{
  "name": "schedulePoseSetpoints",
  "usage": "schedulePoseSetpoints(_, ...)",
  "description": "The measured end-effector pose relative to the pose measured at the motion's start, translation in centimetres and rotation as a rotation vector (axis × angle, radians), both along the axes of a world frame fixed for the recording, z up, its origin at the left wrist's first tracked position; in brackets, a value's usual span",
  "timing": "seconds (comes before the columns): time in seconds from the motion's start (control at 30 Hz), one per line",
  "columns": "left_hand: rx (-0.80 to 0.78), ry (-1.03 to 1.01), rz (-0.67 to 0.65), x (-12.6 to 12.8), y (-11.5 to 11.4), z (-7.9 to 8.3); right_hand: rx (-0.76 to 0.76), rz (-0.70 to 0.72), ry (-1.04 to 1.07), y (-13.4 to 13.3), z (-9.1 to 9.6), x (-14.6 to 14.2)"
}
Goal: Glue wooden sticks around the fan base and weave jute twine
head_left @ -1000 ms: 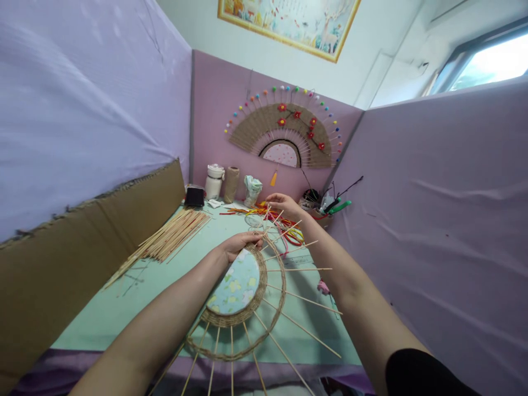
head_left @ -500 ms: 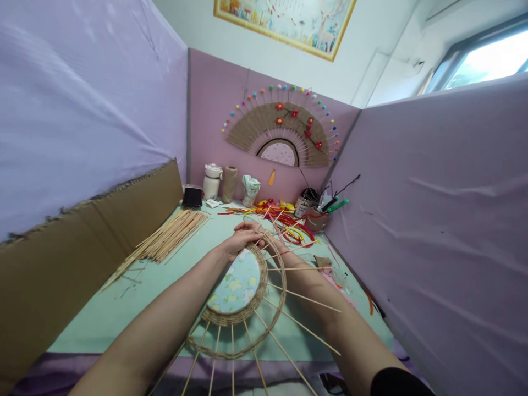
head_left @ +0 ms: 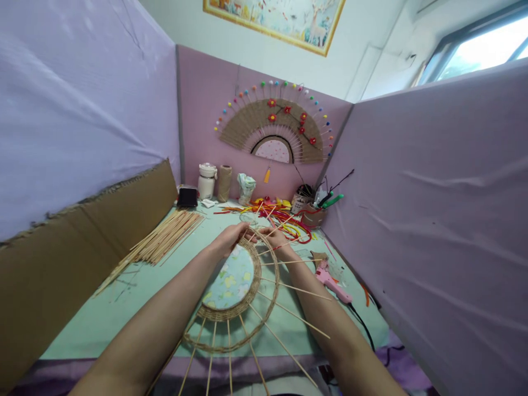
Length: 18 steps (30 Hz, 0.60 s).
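Observation:
A half-woven fan (head_left: 231, 280) lies on the green table: a floral fabric half-disc ringed with woven twine, thin wooden sticks fanning out from it. My left hand (head_left: 229, 238) rests on the fan's far rim, fingers curled down onto the twine weave. Just right of it, my right hand (head_left: 273, 237) sits at the same rim among the sticks, fingers closed as if pinching the twine; what it pinches is too small to make out.
A bundle of wooden sticks (head_left: 159, 243) lies to the left beside a cardboard sheet (head_left: 82, 231). A pink glue gun (head_left: 330, 278) lies to the right. Coloured strips (head_left: 280, 214), jars, a twine roll (head_left: 224, 183) and a tool cup (head_left: 312, 212) stand at the back. A finished fan (head_left: 272, 129) hangs on the partition.
My right hand came back from the coloured strips at the rear to the fan's far rim beside my left hand. The view shifted, showing the glue gun.

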<state>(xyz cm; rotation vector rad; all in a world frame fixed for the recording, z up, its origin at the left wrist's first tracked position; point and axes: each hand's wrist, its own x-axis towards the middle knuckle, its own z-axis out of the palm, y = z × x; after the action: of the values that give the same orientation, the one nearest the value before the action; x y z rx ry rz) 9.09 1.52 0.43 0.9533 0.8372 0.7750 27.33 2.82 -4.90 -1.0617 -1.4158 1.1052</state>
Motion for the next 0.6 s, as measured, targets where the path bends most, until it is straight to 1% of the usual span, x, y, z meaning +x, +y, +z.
schedulePoseSetpoints(0.07, -0.009, 0.027, 0.018, -0.2, 0.2, 0.0, 0.007, -0.091, 0.051, -0.3, -0.4, 1.0)
schedulePoseSetpoints(0.13, -0.005, 0.055, 0.039, -0.4, 0.5, -0.1, -0.003, -0.120, 0.122, -0.4, -0.7, 1.8)
schedulePoseSetpoints(0.27, 0.029, 0.125, 0.083, -0.2, 0.7, -0.6, -0.015, -0.127, 0.252, -0.1, -1.3, 2.6)
schedulePoseSetpoints(0.4, 0.106, 0.166, 0.120, 0.0, 0.7, -1.0, -0.028, -0.084, 0.332, 0.3, -1.8, 2.7)
schedulePoseSetpoints(0.6, 0.259, 0.238, 0.198, 0.2, 0.2, -1.1, -0.039, -0.060, 0.336, 0.0, -1.9, 2.5)
